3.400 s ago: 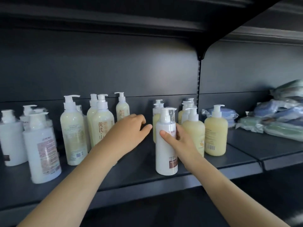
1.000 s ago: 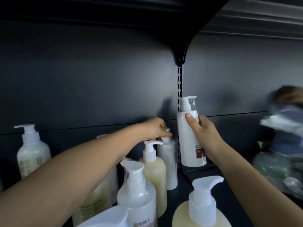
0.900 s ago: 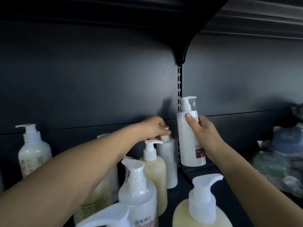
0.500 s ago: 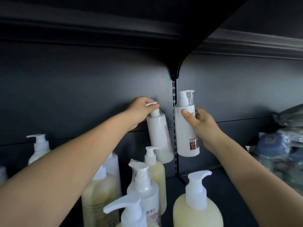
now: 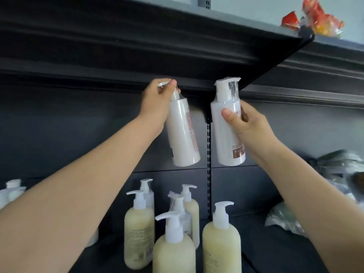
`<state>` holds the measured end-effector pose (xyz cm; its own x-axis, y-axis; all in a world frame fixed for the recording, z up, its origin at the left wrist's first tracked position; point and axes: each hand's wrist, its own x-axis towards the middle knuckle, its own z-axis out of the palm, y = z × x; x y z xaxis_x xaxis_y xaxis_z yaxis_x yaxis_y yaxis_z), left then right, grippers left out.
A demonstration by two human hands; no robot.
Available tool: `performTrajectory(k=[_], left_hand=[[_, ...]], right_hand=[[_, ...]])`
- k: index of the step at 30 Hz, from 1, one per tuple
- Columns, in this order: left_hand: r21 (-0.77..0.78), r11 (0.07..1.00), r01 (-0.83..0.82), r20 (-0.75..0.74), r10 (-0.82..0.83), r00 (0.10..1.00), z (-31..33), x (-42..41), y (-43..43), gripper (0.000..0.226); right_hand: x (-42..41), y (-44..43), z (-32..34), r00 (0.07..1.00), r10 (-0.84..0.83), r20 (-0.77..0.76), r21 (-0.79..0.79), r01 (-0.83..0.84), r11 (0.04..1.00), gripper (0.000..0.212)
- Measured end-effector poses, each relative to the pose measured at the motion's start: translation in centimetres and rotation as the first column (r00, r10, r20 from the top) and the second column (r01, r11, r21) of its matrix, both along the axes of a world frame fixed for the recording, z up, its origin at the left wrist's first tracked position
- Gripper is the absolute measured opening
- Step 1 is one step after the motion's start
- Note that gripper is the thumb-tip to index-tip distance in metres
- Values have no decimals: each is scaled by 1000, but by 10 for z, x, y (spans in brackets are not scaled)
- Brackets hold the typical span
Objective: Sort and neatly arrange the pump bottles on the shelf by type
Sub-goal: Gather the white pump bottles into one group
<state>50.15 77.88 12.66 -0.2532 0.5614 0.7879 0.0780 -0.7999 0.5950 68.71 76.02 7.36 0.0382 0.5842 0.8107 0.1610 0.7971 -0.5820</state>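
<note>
Both hands are raised, well above the lower shelf.

Left hand: fingers curled round the pump head of a white bottle. The bottle hangs tilted, base swung to the right.

Right hand: wrapped round the body of a second white bottle, thumb across the front. This bottle is near upright, its pump in clear wrap.

The two bottles are side by side and apart. The slotted post shows in the gap behind them.

Overhead: the upper shelf runs straight across, with the bottle tops just under its front lip. Red-orange packets lie on top of it, far right.

Beneath the hands: cream bottles stand close-packed, pumps pointing different ways. A wrapped pale bottle stands in their midst.

Far left edge: more white bottles, partly behind the left forearm.

Right bay: plastic-wrapped packs, blurred.
</note>
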Motion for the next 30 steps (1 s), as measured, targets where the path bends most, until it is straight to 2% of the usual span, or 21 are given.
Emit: performTrajectory(k=[7, 10, 15, 22, 30], left_hand=[[8, 1000, -21, 83, 20, 996, -4, -12, -126, 12], [-66, 998, -5, 112, 12, 994, -25, -20, -184, 12], [-217, 976, 9, 113, 16, 993, -75, -37, -271, 14], [-313, 949, -35, 106, 72, 992, -131, -95, -377, 10], [-376, 917, -134, 103, 185, 977, -161, -213, -469, 10]], right_hand=[[-6, -100, -2, 998, 64, -10, 32, -63, 997, 7], [-17, -144, -24, 991, 133, -33, -1, -133, 991, 7], [-51, -212, -68, 972, 235, -24, -150, -236, 960, 15], [-123, -294, -112, 950, 310, -44, -295, -309, 904, 18], [-254, -372, -140, 918, 383, -106, -333, -396, 856, 23]])
